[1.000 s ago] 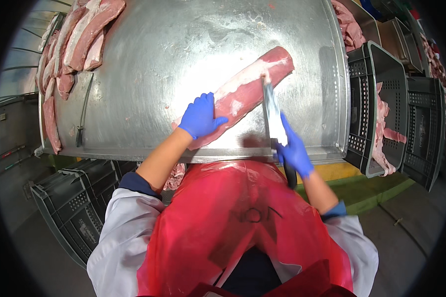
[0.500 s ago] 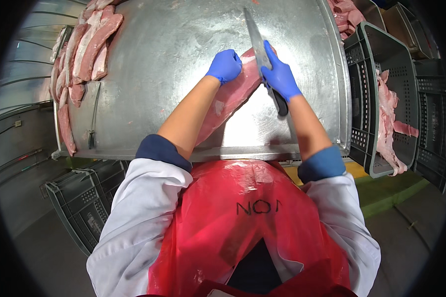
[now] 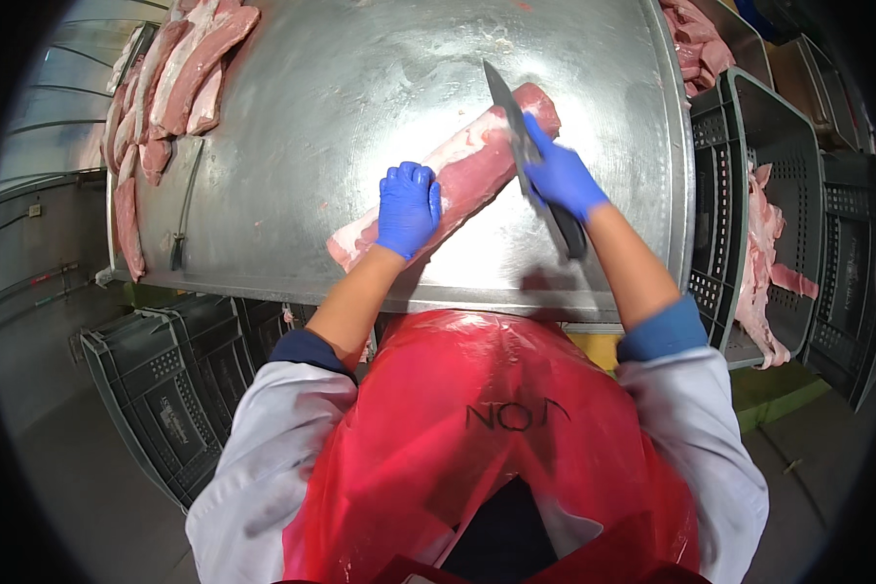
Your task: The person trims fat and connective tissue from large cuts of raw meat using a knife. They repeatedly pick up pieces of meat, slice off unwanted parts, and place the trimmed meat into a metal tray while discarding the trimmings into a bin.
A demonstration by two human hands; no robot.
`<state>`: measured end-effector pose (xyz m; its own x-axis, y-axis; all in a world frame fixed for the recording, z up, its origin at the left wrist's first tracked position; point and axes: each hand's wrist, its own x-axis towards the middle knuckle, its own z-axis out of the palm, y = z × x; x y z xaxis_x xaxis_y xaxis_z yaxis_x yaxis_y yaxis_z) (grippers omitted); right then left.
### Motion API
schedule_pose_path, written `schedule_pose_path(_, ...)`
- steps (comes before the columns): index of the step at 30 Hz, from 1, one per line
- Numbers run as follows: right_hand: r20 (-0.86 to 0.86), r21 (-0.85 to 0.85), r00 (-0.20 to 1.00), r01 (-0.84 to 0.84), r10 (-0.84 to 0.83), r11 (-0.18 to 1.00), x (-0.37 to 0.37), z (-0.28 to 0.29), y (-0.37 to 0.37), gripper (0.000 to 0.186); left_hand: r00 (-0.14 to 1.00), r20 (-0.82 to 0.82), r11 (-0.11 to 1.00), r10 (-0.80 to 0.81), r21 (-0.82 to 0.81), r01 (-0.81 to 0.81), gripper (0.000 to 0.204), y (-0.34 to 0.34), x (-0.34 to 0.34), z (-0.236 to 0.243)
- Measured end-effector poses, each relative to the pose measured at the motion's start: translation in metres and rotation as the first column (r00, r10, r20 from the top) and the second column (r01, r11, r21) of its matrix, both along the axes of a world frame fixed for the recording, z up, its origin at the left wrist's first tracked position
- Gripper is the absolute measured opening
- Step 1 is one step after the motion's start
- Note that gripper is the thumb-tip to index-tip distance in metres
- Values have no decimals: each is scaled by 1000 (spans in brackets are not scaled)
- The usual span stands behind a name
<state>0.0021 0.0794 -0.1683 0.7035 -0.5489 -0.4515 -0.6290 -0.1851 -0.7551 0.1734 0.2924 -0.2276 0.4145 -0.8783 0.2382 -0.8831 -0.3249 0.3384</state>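
A long pink piece of meat [image 3: 472, 190] with pale fat on top lies slantwise on the metal table [image 3: 311, 88], its far end to the right. My left hand [image 3: 407, 209], in a blue glove, is closed over the near part of the meat with curled fingers. My right hand [image 3: 563, 180], also gloved in blue, holds a knife [image 3: 504, 100] with a black handle. The blade points away from me and passes over the meat near its far end; whether it touches the surface is hard to see.
Several long meat pieces [image 3: 190, 73] lie at the table's left edge beside a thin dark-handled tool [image 3: 187, 200]. To the right, a grey crate [image 3: 803, 127] holds pale trimmings [image 3: 761, 263]; more meat [image 3: 696, 44] is behind it. Grey crates [image 3: 175, 409] stand below at left.
My left hand has moved nearer and left, from the meat's far part to its near part. The meat has turned and shows more fat. My right hand and the knife have shifted slightly nearer.
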Motion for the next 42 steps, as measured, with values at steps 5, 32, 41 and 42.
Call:
schedule_pose_path(5,42,294,993,94,-111,951,-41,15,24,76,998,-24,998,56,14,-55,16,7,-4,-1)
schedule_pose_path(32,249,340,968,-50,-39,939,-31,-27,33,77,874,-480,996,75,84,-39,18,-129,27,16)
schedule_pose_path(41,198,237,979,-98,51,966,12,-31,25,76,763,-645,993,45,114,38,16,-141,42,42)
schedule_pose_path(42,178,204,979,-138,101,969,-2,-31,35,76,704,-709,997,38,76,23,16,-139,50,38)
